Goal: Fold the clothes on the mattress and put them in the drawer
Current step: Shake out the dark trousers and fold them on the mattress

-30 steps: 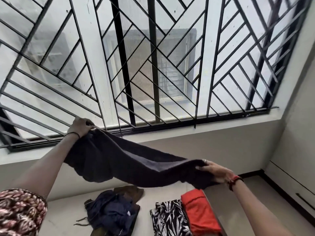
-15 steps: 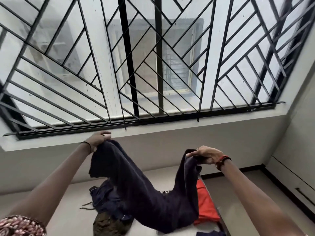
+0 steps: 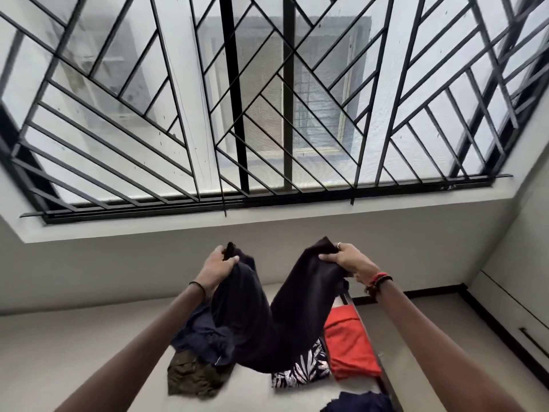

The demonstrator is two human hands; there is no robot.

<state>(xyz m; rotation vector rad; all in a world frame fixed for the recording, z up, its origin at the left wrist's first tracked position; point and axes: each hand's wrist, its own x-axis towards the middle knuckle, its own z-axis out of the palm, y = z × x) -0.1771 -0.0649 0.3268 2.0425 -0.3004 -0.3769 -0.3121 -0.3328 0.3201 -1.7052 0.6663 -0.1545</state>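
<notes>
left hand [image 3: 221, 267] and right hand [image 3: 347, 263] each grip one end of the dark garment [image 3: 267, 322], which sags above the mattress [image 3: 89, 337]. on the mattress: red cloth [image 3: 350, 343] and print cloth [image 3: 303, 370] folded, a heap [image 3: 202, 331] unfolded. stowing seems not yet done.

**Soft daylight from the window, wide-angle warp**

All the light is daylight through the window [image 3: 312, 114], flat and cool, casting no hard shadows. Panes toward the left blow out to near white, and the black grille [image 3: 233, 84] stands in silhouette against them. The wall [image 3: 118, 272] under the sill sits in even grey shade. Backlit, the dark garment [image 3: 267, 328] is almost black, its folds barely readable. Bars and room corners lean and bow toward the frame edges. The olive cloth [image 3: 193, 379] on the mattress [image 3: 59, 352] looks slightly blurred.
</notes>
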